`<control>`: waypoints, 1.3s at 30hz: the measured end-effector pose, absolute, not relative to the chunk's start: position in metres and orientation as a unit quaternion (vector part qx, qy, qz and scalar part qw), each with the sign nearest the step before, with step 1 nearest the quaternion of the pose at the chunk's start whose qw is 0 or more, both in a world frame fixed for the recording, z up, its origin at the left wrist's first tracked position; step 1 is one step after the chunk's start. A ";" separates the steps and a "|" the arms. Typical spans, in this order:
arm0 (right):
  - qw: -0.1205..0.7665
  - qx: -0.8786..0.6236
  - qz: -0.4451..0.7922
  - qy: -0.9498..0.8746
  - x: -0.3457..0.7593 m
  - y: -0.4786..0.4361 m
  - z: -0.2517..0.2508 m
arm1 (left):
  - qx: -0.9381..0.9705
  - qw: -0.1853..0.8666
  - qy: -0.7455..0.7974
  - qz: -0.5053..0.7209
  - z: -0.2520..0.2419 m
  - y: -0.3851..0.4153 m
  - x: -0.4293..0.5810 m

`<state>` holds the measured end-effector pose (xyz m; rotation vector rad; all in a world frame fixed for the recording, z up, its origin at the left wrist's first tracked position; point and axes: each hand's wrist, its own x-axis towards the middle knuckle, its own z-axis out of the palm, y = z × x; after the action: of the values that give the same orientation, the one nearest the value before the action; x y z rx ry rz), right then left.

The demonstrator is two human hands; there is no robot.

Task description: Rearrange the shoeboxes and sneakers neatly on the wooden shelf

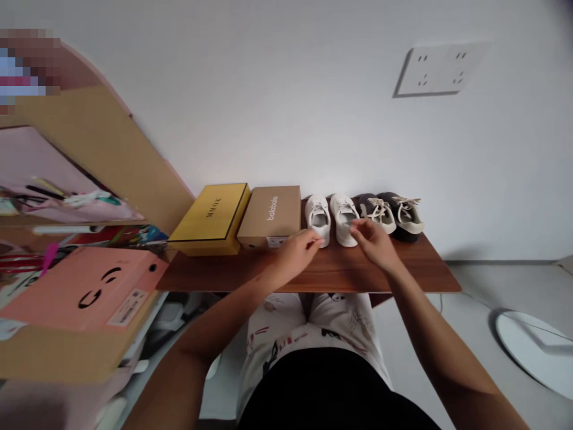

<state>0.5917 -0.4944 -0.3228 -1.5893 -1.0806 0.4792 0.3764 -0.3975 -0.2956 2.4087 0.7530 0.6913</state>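
L hand (296, 254) & R hand (376, 245) by white shoes (317, 206), brown table (340, 276)
Fingers curled nr heels — can't tell if gripping.

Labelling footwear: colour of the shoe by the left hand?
The shoe is white, greyish inside; best in head view.

Both bare arms reached forward with bent elbows. The left forearm (233, 313) came in from 7 o'clock and pointed toward 2 o'clock; the right forearm (423, 316) came in from 4 o'clock and pointed between 10 and 11. The left hand (299, 252) had its fingers curled, thumb and index close together, tips toward 2 o'clock. The right hand (376, 242), well apart at the left's 3 o'clock, was loosely curled, its tips toward 10 o'clock. Whether either thumb met its fingertips could not be told.
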 end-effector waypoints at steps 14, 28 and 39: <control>0.590 -0.494 0.636 0.070 0.408 -0.397 -0.348 | 0.221 0.577 0.575 0.536 -0.352 -0.294 0.164; 0.721 -0.522 0.438 0.128 0.362 -0.373 -0.346 | 0.194 0.517 0.552 0.625 -0.338 -0.260 0.169; 0.762 -0.596 0.039 -0.252 0.377 -0.388 -0.310 | 0.599 0.014 0.561 0.571 -0.331 -0.285 0.132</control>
<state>0.3768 -0.3882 -0.3098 -1.2961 -0.5476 0.0847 0.1317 -0.2848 -0.3314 1.8659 1.7478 1.7765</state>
